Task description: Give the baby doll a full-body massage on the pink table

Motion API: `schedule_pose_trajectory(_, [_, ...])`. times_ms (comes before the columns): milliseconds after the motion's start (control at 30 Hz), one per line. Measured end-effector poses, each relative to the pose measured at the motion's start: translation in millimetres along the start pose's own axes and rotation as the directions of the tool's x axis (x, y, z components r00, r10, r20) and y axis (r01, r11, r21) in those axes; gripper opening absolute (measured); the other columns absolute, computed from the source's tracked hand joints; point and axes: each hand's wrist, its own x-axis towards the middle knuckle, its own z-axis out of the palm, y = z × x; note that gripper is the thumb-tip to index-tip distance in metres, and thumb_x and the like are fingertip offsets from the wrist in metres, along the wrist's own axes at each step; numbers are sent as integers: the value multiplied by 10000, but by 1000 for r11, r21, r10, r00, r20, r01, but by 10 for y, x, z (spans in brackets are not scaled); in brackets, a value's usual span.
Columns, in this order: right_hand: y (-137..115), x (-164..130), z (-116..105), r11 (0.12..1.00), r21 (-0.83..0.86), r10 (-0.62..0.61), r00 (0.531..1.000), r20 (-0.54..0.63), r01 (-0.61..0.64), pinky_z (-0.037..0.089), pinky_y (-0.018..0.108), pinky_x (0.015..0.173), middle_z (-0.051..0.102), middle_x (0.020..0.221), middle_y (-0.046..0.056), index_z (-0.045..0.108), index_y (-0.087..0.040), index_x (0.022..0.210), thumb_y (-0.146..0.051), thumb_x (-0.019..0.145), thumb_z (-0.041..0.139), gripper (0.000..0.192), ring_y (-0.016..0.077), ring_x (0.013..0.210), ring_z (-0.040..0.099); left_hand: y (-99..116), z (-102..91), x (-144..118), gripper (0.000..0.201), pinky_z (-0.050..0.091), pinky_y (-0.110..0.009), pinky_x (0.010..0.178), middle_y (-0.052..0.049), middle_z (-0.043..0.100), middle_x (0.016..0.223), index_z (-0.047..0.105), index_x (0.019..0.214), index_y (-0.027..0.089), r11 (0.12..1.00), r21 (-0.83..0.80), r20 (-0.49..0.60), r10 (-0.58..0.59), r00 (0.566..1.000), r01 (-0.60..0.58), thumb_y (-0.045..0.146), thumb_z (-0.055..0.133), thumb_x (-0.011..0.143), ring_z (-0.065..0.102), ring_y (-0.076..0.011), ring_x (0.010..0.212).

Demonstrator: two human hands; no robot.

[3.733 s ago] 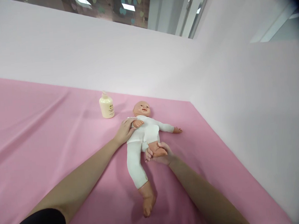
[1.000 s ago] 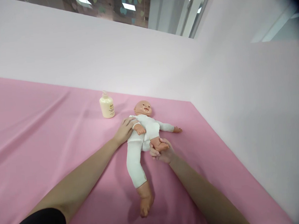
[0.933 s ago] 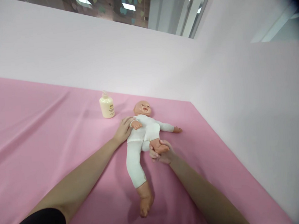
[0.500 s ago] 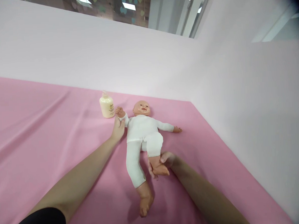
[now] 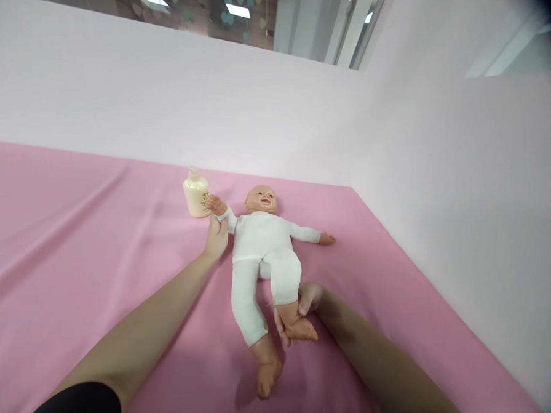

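A baby doll (image 5: 260, 235) in a white top and white trousers lies on its back, head away from me. My left hand (image 5: 216, 235) is closed around the doll's forearm on the left side, just below its raised hand. Lower down, my right hand (image 5: 309, 298) holds the doll's bent leg on the right at the ankle, thumb on the near side and fingertips showing beneath. The other leg stretches toward me, bare at the foot. A cream pump bottle (image 5: 196, 195) stands upright right behind the doll's raised hand.
Pink cloth (image 5: 97, 253) with some creases covers the surface beneath the doll. White padded walls (image 5: 159, 95) rise along the back and the right side. Above the back wall is a window (image 5: 210, 16) with heart-shaped stickers.
My right hand has brought the held leg down toward me, so it is less bent. The doll's held arm has shifted slightly left with my left hand, closer to the bottle.
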Motion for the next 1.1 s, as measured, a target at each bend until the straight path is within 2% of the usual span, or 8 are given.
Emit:
schedule_pose_trajectory(100, [27,-10,-25,1000,-3,6,1000,1,-6,519,397,728,686,830,167,579,-50,929,-377,587,716,493,287,784,666,-23,-2,4,308,346,-393,1031,-104,498,1197,398,1177,206,998,25,17,48,999,-49,274,414,877,464,-198,1148])
schedule_pose_trajectory(200, [52,-32,-57,999,24,-33,999,-8,33,517,393,674,681,816,160,564,-66,905,-421,575,701,503,274,727,660,-35,0,3,311,350,-410,1019,-110,501,1170,407,1183,188,982,96,73,155,985,-161,247,404,878,468,-202,1120])
schedule_pose_trajectory(333, [45,-45,-75,977,63,-205,978,-28,206,501,383,612,660,730,133,568,-70,879,-492,577,660,527,230,617,615,23,-4,-30,271,365,-442,984,-112,529,1106,466,1136,159,898,233,201,332,922,-374,234,372,893,475,-216,1067])
schedule_pose_trajectory(433, [1,-35,-29,921,56,-381,921,-84,386,484,350,577,622,657,86,571,-99,843,-522,661,579,461,188,574,560,110,-18,-70,317,353,-449,987,-118,519,1164,471,1191,162,811,311,352,387,852,-496,241,364,903,452,-228,1100])
schedule_pose_trajectory(533, [-62,-31,41,859,55,-482,841,-247,509,462,299,562,552,578,25,546,-132,820,-544,733,501,423,142,532,469,174,-31,-99,364,347,-435,997,-120,477,1248,458,1253,180,747,338,470,392,791,-572,225,372,902,405,-239,1177])
schedule_pose_trajectory(733, [-152,-54,62,812,114,-448,736,-508,573,376,202,497,463,532,-34,491,-140,828,-507,818,396,379,76,435,258,205,-33,-100,371,374,-420,968,-123,466,1267,515,1230,193,634,352,584,426,691,-688,159,371,891,405,-238,1167])
schedule_pose_trajectory(933, [-159,-50,40,823,108,-421,726,-543,558,368,203,486,490,536,-27,511,-130,841,-486,827,376,381,71,417,234,249,-22,-94,368,373,-426,968,-115,494,1234,569,1180,204,553,350,632,456,626,-756,125,391,868,408,-243,1158])
schedule_pose_trajectory(1100, [-153,-49,42,833,104,-400,721,-566,544,362,203,477,485,540,-31,508,-133,834,-493,829,362,388,68,408,226,252,-20,-102,372,369,-422,971,-114,497,1233,572,1182,208,543,350,630,466,621,-763,123,391,868,402,-242,1164])
